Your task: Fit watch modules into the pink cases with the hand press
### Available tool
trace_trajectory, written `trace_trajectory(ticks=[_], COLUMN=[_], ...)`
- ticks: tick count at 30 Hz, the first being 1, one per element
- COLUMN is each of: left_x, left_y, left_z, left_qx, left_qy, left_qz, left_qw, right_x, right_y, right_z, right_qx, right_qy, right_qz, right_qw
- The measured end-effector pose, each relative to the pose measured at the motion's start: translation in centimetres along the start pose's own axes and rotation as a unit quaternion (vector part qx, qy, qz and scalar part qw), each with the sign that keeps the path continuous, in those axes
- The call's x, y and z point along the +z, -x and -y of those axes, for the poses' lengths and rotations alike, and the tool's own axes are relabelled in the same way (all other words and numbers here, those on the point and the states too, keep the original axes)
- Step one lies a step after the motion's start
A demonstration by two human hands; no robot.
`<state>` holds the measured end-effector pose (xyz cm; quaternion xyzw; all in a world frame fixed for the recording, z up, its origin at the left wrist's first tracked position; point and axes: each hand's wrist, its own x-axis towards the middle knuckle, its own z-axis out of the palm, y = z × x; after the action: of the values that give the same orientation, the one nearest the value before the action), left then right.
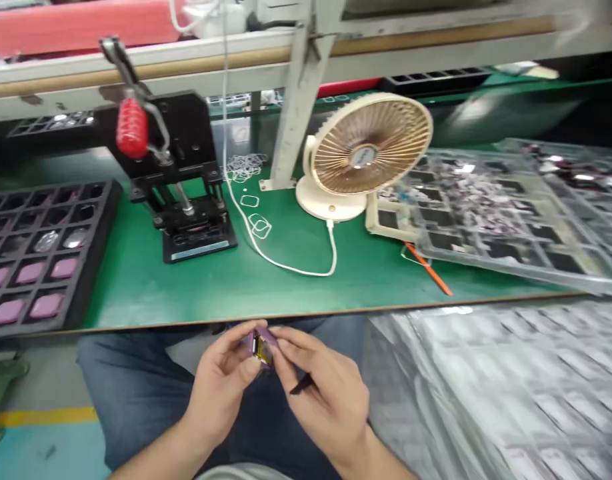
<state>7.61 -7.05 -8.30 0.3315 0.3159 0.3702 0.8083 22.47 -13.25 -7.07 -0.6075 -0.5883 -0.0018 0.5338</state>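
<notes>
A small purple device casing (263, 351) is held between both my hands over my lap, just below the bench edge. It stands partly open, showing yellow and dark parts inside. My left hand (225, 375) pinches one side of it between thumb and fingers. On the other side, the fingertips of my right hand (326, 387) grip its purple edge. A thin black tool (301, 384) sticks out from under the curled fingers of the right hand; its other end is hidden.
A black tray (99, 253) with purple pieces lies at left, beside a black toggle press (199, 230) with a red handle. Centre back stand a fan (331, 203) and its white cable. Clear trays (516, 260) and an orange stick (436, 278) lie right; plastic-covered trays (486, 373) stand below.
</notes>
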Motion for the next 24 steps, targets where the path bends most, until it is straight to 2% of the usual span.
trace_trajectory(ticks=[2,4,12,19,24], left_x=[-0.8,-1.6,-3.6,-3.9,-3.9], left_y=[0.2,0.2,-0.3,-0.2,-0.2], left_z=[-0.6,-1.1,-1.9,-2.0,-2.0], left_qx=[0.022,0.041,0.109,0.116,0.12], left_qy=[-0.002,0.001,-0.045,-0.059,-0.069], left_qz=[-0.024,-0.033,-0.01,0.025,0.033], left_qw=[0.999,0.999,0.993,0.991,0.99], right_x=[1.3,1.7,2.1,1.3,1.0], right_y=[-0.6,-0.8,-1.0,-1.6,-1.5], right_z=[0.2,0.1,-0.3,-0.5,-1.0], right_qx=[-0.011,-0.014,0.04,-0.062,-0.097], right_qy=[-0.022,-0.039,-0.097,-0.051,-0.043], right_qz=[0.024,0.05,0.139,0.136,0.156], right_qw=[0.999,0.998,0.985,0.987,0.982])
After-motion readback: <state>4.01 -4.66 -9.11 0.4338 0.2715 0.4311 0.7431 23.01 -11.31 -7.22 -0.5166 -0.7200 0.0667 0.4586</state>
